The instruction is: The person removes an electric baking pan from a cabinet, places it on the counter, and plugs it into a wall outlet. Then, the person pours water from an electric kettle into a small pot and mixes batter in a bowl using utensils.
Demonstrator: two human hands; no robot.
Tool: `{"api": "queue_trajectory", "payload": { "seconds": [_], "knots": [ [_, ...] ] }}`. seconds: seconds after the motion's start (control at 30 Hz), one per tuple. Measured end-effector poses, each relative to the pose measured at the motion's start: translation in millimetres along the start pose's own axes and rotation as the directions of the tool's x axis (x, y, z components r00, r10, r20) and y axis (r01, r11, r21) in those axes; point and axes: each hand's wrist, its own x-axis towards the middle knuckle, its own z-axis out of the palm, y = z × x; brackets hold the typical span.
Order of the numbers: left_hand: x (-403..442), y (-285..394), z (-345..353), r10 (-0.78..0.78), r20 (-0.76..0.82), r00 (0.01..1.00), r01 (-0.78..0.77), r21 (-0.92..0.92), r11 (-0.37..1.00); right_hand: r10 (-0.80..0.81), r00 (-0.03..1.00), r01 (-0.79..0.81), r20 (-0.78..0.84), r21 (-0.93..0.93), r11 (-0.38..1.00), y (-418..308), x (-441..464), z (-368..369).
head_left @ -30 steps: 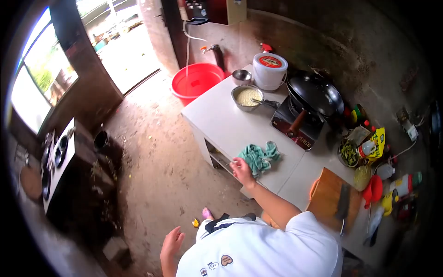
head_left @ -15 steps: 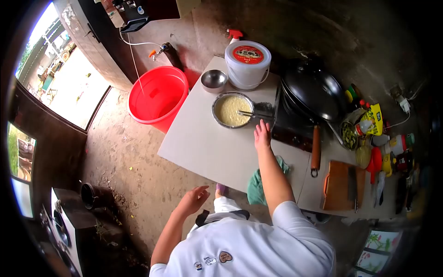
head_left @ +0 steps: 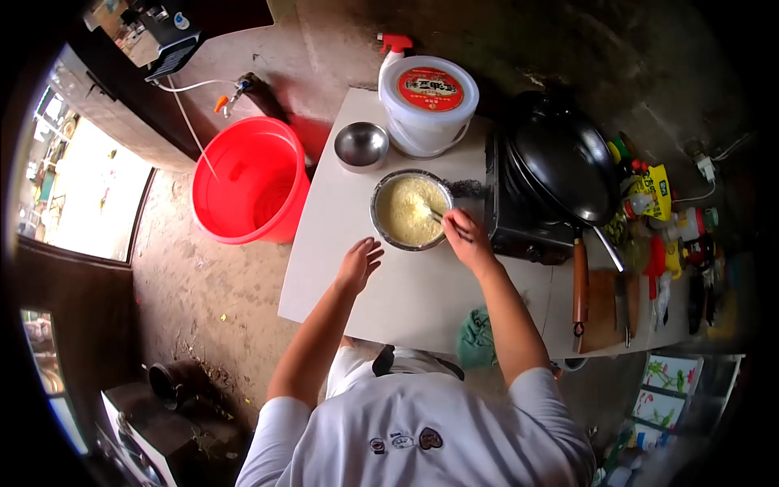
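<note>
A metal bowl (head_left: 379,227) of pale yellow, lumpy mixture (head_left: 410,213) stands on the light table. My right hand (head_left: 468,237) is closed round a pair of dark chopsticks (head_left: 439,217) at the bowl's right rim, and their tips dip into the mixture. Just left of and below the bowl, my left hand (head_left: 360,264) hovers over the tabletop with its fingers apart, holding nothing and not touching the bowl. Behind the bowl sit a smaller steel bowl (head_left: 361,145) and a lidded white bucket (head_left: 430,122) with a red label.
To the right, a black stove (head_left: 519,243) carries a dark wok (head_left: 564,170) whose wooden handle (head_left: 580,284) juts forward. A cutting board (head_left: 601,308) with a knife lies beyond it, near several bottles. A red tub (head_left: 213,191) stands left of the table; a green cloth (head_left: 476,337) hangs at the front edge.
My right hand has taken hold of the chopsticks that were resting in the bowl. My left hand has risen from below the table edge to beside the bowl. The camera view has shifted.
</note>
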Motion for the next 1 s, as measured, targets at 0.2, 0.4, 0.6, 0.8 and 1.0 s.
{"api": "queue_trajectory", "payload": {
  "seconds": [0.2,0.4,0.6,0.8,1.0],
  "knots": [
    [51,-3,-14,-0.067,0.191,0.979,0.101,-0.177,0.979,-0.049,0.995,0.048,0.086,0.009,0.999,-32,-12,17],
    [49,-4,-34,-0.110,0.230,0.967,0.150,-0.164,0.975,-0.044,0.996,0.048,0.078,-0.054,0.997,-48,-33,31],
    [28,0,-67,-0.116,0.334,0.935,0.184,-0.180,0.966,-0.206,0.970,0.226,0.129,-0.167,0.960,-72,-49,49],
    [-8,-3,-96,-0.107,0.249,0.963,0.158,-0.196,0.968,-0.114,0.987,0.130,0.117,-0.141,0.981,-82,-53,56],
    [-34,-7,-121,-0.140,0.189,0.972,0.173,-0.172,0.970,-0.222,0.961,0.248,0.164,-0.161,0.955,-73,-63,62]
  ]
}}
